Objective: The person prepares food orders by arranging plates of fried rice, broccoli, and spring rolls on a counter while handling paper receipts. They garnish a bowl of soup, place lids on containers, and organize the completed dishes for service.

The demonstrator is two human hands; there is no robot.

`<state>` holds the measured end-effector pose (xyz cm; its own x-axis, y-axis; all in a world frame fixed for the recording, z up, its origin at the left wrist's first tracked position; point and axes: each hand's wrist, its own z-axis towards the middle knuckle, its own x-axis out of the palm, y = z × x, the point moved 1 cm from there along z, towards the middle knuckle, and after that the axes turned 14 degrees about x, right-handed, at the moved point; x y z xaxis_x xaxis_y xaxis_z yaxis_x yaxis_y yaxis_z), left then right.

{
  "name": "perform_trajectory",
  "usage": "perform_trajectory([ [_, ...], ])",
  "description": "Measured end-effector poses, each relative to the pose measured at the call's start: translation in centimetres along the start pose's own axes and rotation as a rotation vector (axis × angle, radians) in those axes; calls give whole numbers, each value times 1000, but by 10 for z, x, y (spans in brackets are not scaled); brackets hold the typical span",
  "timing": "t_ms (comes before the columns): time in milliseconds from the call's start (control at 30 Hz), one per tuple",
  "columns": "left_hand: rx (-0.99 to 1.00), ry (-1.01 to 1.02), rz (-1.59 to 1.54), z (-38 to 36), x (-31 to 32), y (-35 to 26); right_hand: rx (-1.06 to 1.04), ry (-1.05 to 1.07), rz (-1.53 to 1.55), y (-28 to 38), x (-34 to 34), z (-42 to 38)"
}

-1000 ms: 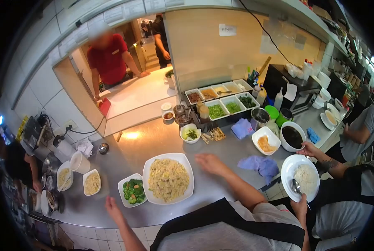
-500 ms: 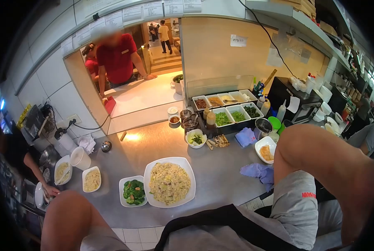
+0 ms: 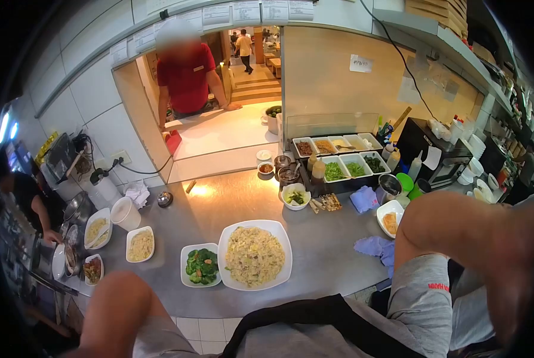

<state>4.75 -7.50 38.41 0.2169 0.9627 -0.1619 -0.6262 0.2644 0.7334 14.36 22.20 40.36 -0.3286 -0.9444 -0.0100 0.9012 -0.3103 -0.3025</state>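
Neither of my hands shows in the head view; only my bent arms are visible, at the lower left and the right. Nearest the middle of my body, a large white square bowl of fried rice (image 3: pixel 255 253) stands on the steel counter (image 3: pixel 314 256). A smaller white bowl of broccoli (image 3: pixel 201 266) sits at its left. Further left are a small bowl of rice (image 3: pixel 140 245), a bowl of rice with a spoon (image 3: pixel 98 229) and a small dish of dark food (image 3: pixel 92 269). Close to my right arm are a white bowl with a yellowish piece (image 3: pixel 390 222) and a blue cloth (image 3: pixel 375 250).
A topping tray (image 3: pixel 351 166) and squeeze bottles (image 3: pixel 317 170) stand at the back right. A person in a red shirt (image 3: pixel 186 80) leans at the serving opening. A bell (image 3: pixel 165 199) is on the counter. A co-worker's hand (image 3: pixel 53 237) is by bowls at the left.
The view has shifted, so the counter items appear further right. The small dish of dark food now shows beside my left arm. The co-worker's hand at the left has moved back, away from me.
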Motion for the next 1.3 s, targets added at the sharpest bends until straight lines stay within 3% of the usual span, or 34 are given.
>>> perform_trajectory([
  [133, -171, 51, 16, -50, -23, -38, 134, -53, 2, -48, 4, 9],
  [200, -521, 139, 7, -91, -13, -59, 257, -63, -47, -83, 3, 10],
  [267, -1064, 206, 41, -134, 19, -80, 431, -54, -194, -122, 0, 1],
  [300, -1189, 283, 92, -158, 28, -96, 523, -41, -296, -143, -2, -5],
  [367, -1463, 256, 202, -207, 38, -142, 724, 49, -422, -194, -13, -22],
  [433, -1760, 94, 422, -248, 44, -195, 918, 110, -471, -261, -38, -50],
  [500, -1806, 37, 690, -285, 45, -251, 1120, 108, -514, -323, -47, -73],
  [567, -1981, -155, 835, -291, 55, -284, 1319, 100, -486, -373, -51, -92],
  [733, -1990, -269, 926, -313, 83, -325, 1597, -83, -266, -473, -44, -123],
  [933, -1941, -148, 1108, -319, 95, -317, 1684, -384, 36, -527, -4, -117],
  [1000, -1920, -119, 1142, -319, 97, -317, 1678, -375, -73, -534, 6, -111],
  [1067, -1905, -125, 1146, -321, 96, -316, 1659, -487, -6, -598, 6, -124],
  [1133, -1927, -205, 1117, -321, 96, -314, 1623, -406, 122, -613, 13, -135],
  [1200, -1948, -291, 1091, -317, 94, -314, 1592, -339, 224, -619, 8, -150],
  [1267, -1953, -368, 1059, -313, 84, -304, 1598, -275, 306, -573, 8, -156],
  [1300, -1920, -296, 988, -305, 82, -286, 1626, -239, 330, -523, 22, -161],
])
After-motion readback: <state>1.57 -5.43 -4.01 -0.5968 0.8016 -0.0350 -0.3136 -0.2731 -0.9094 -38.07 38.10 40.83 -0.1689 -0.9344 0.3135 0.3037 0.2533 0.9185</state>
